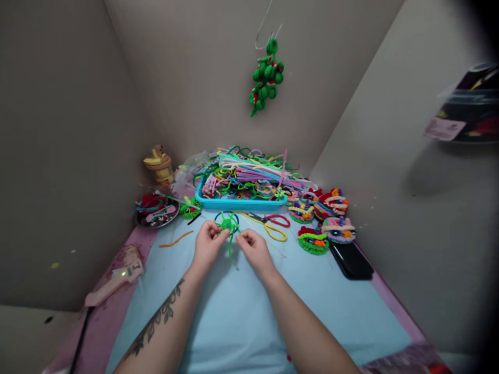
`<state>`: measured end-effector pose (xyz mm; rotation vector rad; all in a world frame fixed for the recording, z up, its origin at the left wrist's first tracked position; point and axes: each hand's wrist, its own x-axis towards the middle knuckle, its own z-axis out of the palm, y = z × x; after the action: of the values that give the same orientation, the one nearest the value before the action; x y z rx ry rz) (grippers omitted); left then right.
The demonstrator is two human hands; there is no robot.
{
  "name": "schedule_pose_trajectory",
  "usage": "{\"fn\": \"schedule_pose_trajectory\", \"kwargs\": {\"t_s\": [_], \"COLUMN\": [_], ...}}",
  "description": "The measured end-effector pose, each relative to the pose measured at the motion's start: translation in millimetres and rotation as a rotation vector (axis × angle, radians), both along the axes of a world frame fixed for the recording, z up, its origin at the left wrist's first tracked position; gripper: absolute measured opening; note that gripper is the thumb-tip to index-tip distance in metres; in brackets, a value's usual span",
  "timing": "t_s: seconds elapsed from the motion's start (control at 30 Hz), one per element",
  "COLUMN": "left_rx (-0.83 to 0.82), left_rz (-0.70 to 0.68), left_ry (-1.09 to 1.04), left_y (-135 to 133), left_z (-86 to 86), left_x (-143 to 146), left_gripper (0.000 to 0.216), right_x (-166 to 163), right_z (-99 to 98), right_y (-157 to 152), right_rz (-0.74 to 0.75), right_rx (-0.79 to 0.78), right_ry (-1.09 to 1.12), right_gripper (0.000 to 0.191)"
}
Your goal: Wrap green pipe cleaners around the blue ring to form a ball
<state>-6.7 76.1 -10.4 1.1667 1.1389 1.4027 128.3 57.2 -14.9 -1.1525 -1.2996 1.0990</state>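
Note:
My left hand [210, 243] is closed in a pinch on a green pipe-cleaner piece [227, 223], a small round shape with loose strands, one hanging down. To its right, my right hand [254, 250] is also closed in a pinch, its fingertips beside the green strands; what lies between them is too small to make out. A dark blue ring [217, 216] shows behind the green piece. Just beyond my right hand lie scissors [276, 232] with one red and one yellow handle loop. An orange pipe cleaner [176, 239] lies left of my left hand.
A blue tray [241, 204] heaped with pipe cleaners stands at the back. Finished fuzzy pieces [313, 240] and a black phone [353, 261] are at right. At left are a metal bowl [158, 224] and a pink glue gun [117, 283], its light green. A green bundle [267, 78] hangs above.

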Motion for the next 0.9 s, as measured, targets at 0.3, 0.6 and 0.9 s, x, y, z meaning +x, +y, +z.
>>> {"fn": "schedule_pose_trajectory", "kwargs": {"t_s": [0.3,0.6,0.9], "left_rx": [0.020,0.022,0.049], "left_rz": [-0.003,-0.025,-0.035], "left_ry": [0.193,0.222,0.251], "left_y": [-6.5,-8.7,-9.1], "left_z": [-1.0,3.4,1.3], "left_x": [7.3,9.5,8.9], "left_gripper": [0.029,0.031,0.030], "right_x": [-3.1,-0.2,4.6], "right_z": [-9.3,-2.8,-6.4], "right_y": [1.4,1.6,5.6], "right_rz": [-0.251,-0.344,-0.301], "right_rx": [0.140,0.213,0.159], "right_ry": [-0.042,-0.156,-0.119], "right_gripper": [0.012,0.006,0.007]}}
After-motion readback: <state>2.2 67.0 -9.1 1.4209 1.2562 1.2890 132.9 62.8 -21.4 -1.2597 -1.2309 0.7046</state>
